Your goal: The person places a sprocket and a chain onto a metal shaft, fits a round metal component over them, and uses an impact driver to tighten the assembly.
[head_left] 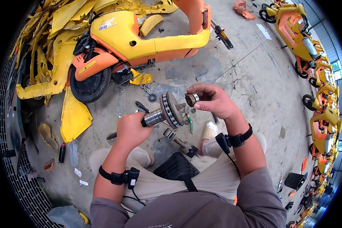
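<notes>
My left hand grips a metal shaft assembly: a ribbed silver cylinder with a round toothed disc at its far end. My right hand holds a small round metal bearing-like part between the fingertips, just to the right of the disc and a little apart from it. Both wrists wear black straps with small devices. I am crouched over a concrete floor, with my knees below the hands.
A yellow and orange electric scooter lies stripped on the floor ahead, with loose yellow body panels at the left. Small tools and parts lie under my hands. More yellow scooters stand in a row at the right.
</notes>
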### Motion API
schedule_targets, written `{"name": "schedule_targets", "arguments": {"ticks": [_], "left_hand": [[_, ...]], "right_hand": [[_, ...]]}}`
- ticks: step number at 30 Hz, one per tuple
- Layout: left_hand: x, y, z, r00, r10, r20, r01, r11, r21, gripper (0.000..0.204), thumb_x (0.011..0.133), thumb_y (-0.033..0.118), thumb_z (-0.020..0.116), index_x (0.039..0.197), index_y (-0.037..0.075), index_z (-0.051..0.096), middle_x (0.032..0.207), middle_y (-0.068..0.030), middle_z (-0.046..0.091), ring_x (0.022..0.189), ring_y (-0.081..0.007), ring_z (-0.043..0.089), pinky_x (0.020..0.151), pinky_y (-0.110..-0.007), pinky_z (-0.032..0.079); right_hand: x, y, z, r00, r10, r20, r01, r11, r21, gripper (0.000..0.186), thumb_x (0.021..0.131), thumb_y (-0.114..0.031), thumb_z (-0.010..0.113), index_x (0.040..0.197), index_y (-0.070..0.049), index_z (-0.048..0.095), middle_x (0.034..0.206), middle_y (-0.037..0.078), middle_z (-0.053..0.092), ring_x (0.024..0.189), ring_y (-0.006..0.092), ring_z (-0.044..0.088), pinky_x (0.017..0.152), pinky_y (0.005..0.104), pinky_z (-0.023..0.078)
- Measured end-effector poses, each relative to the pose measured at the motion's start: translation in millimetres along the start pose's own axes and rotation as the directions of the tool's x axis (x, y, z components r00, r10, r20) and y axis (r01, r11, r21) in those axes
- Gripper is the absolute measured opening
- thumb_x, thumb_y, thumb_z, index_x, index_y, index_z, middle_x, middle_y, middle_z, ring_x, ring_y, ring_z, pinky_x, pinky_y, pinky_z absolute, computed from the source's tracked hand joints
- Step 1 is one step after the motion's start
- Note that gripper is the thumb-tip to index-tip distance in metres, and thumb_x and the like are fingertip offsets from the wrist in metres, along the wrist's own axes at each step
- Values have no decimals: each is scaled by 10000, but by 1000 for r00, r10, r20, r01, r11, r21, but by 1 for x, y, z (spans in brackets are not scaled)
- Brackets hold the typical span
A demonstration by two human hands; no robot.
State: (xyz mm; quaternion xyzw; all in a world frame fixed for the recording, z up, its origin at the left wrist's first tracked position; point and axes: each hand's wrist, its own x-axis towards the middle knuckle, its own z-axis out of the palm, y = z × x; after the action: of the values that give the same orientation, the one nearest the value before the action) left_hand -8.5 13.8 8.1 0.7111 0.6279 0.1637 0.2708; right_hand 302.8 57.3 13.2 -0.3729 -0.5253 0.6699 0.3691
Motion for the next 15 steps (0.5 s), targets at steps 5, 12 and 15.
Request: {"name": "schedule_targets", "arguments": {"ticks": [5, 12, 15], "left_hand": [[-8, 8, -2, 999, 39, 7, -39, 999, -7, 179, 714, 233, 745, 761, 62, 717, 737, -188, 695, 715, -411, 684, 665, -475, 553], [-9, 9, 1, 997, 77, 16, -77, 997, -4, 182, 708, 231, 746, 753, 58, 710, 732, -191, 692, 719, -413, 684, 668, -479, 556], [-7, 7, 3, 998, 66, 22, -65, 998, -22, 189, 710, 234, 750, 766, 57, 717, 736, -197, 691, 723, -417, 685, 667, -475, 556]], "right_hand": [[-22, -8, 24, 997, -72, -19, 70, 993, -92, 486, 863, -31, 832, 1311, 3, 649, 1266, 61, 666, 1089, 151, 664, 940, 303, 559], [-29, -4, 43, 983, -184, -8, 175, 948, -264, 488, 852, -27, 826, 1306, 4, 651, 1283, 100, 640, 1109, 201, 686, 996, 337, 568], [-28, 0, 47, 984, -170, -48, 157, 967, -202, 486, 837, -59, 844, 1289, -9, 675, 1293, 115, 650, 1090, 209, 696, 972, 335, 571]]}}
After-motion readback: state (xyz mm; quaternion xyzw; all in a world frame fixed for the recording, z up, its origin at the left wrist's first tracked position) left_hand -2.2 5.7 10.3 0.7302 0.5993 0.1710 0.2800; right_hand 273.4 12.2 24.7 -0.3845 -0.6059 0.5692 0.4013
